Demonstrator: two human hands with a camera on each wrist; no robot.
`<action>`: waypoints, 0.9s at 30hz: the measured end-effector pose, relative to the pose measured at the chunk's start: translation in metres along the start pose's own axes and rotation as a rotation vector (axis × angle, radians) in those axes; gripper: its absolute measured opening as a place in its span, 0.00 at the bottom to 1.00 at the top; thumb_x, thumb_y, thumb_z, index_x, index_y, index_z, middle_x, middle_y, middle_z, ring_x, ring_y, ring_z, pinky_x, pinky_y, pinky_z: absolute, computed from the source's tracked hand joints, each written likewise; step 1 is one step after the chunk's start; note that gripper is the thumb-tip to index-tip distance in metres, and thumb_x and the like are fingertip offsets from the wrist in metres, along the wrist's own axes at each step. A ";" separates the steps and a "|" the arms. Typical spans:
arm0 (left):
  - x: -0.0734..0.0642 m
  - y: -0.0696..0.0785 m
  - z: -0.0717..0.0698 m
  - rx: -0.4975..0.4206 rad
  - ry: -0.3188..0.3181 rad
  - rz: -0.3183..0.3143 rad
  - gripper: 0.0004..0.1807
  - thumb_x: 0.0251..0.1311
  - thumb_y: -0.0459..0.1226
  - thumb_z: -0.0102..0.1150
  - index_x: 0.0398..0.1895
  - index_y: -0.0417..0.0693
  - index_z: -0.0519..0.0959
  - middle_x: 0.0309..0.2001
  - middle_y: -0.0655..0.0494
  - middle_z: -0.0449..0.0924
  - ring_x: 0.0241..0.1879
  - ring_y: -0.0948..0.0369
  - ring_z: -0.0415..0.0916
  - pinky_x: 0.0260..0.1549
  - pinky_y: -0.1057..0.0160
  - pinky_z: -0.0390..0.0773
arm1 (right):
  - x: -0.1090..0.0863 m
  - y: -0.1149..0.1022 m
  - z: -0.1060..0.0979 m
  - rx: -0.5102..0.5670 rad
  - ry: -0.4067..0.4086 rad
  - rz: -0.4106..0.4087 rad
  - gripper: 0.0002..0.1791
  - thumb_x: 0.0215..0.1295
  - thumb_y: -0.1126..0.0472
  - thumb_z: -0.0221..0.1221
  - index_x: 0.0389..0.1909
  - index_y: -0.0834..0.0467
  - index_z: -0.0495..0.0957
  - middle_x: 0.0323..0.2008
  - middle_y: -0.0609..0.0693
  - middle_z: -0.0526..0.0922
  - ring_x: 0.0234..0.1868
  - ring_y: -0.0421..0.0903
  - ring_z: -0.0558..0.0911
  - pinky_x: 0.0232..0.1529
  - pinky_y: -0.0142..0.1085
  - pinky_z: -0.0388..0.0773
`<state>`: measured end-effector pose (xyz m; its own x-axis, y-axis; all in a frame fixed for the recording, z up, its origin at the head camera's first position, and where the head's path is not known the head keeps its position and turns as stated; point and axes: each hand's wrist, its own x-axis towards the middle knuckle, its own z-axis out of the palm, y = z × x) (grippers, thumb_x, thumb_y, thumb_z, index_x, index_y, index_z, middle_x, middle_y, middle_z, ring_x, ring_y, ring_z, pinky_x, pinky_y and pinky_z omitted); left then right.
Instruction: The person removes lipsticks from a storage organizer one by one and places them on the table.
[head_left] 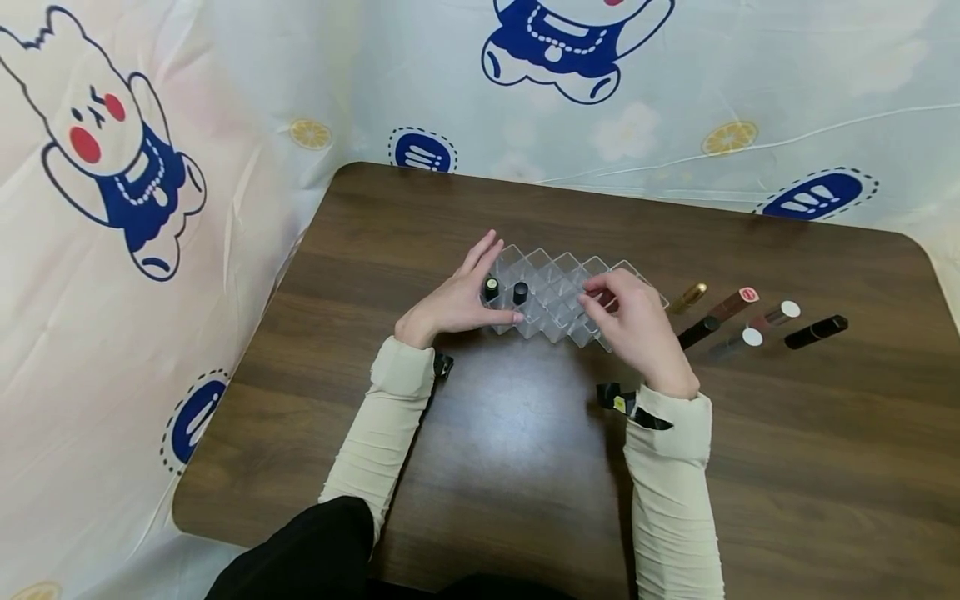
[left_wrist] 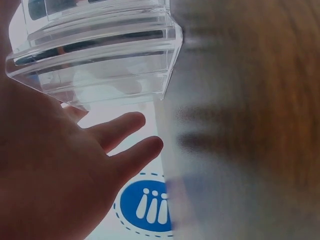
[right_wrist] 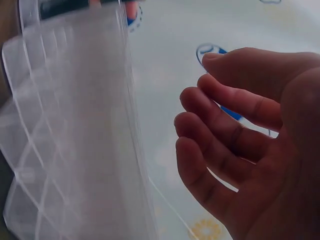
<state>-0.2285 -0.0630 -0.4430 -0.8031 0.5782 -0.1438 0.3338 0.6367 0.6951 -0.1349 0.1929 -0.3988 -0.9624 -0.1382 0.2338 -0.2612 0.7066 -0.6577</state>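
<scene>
A clear plastic organizer point(head_left: 558, 279) with diamond-shaped compartments sits on the table. My left hand point(head_left: 461, 298) holds its left end, thumb along the near side and fingers toward the back. In the left wrist view two fingers point(left_wrist: 132, 150) stretch out below the clear plastic. Two dark tubes stand upright in the left compartments, one with a pale ring on top point(head_left: 491, 288) and one with a plain black cap point(head_left: 521, 292). Over the organizer's right end hovers my right hand point(head_left: 637, 321), fingers loosely curled; its wrist view shows nothing between them.
Right of the organizer lie several cosmetic tubes: a gold one point(head_left: 688, 297), a reddish-brown one point(head_left: 733, 305), white-capped ones point(head_left: 780, 313) and black ones point(head_left: 816, 332). They rest on a brown wooden table point(head_left: 510, 475). Printed cloth point(head_left: 247, 67) hangs behind and to the left.
</scene>
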 end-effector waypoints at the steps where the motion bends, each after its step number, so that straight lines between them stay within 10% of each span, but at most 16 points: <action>1: 0.000 0.000 0.000 -0.001 -0.002 0.000 0.65 0.45 0.63 0.68 0.78 0.57 0.37 0.77 0.68 0.23 0.77 0.56 0.40 0.69 0.48 0.60 | 0.002 -0.002 0.003 0.007 -0.015 -0.001 0.08 0.66 0.64 0.59 0.42 0.64 0.80 0.36 0.55 0.81 0.35 0.48 0.79 0.38 0.41 0.78; 27: 0.001 -0.002 0.001 0.095 0.032 0.031 0.63 0.48 0.61 0.67 0.78 0.56 0.38 0.79 0.62 0.27 0.78 0.51 0.27 0.70 0.38 0.46 | 0.028 -0.027 0.053 -0.003 -0.056 -0.049 0.16 0.65 0.59 0.61 0.49 0.64 0.78 0.45 0.56 0.78 0.45 0.55 0.77 0.47 0.46 0.74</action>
<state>-0.2296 -0.0631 -0.4455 -0.8065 0.5827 -0.1000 0.4028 0.6653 0.6286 -0.1585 0.1334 -0.4126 -0.9511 -0.2111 0.2256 -0.3082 0.7003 -0.6439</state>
